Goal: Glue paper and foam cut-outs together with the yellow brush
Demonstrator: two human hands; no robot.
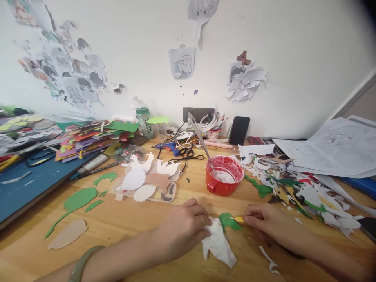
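Note:
My left hand (pixel 192 221) wears a ring, and its bent fingers are closed on a crumpled white tissue (pixel 219 243). Touching the tissue's upper right edge is a small green paper cutout (pixel 229 222). From the right, my right hand (pixel 266 219) pinches a slim yellow tool (pixel 239 219), whose thin tip lies over the green cutout; its exact kind is too small to tell. Just beyond the hands stands a red cup (pixel 225 190) with white paste inside and a long thin stick (pixel 202 139) leaning in it.
Green leaf-shaped cutouts (pixel 80 199) and a beige cutout (pixel 69 234) lie at left. White and brown cutouts rest on a clear tray (pixel 173 194). Paper scraps (pixel 320 196) heap at right. Behind are a blue glue gun (pixel 169 147), a phone (pixel 239 130) and stacked coloured paper (pixel 88 141).

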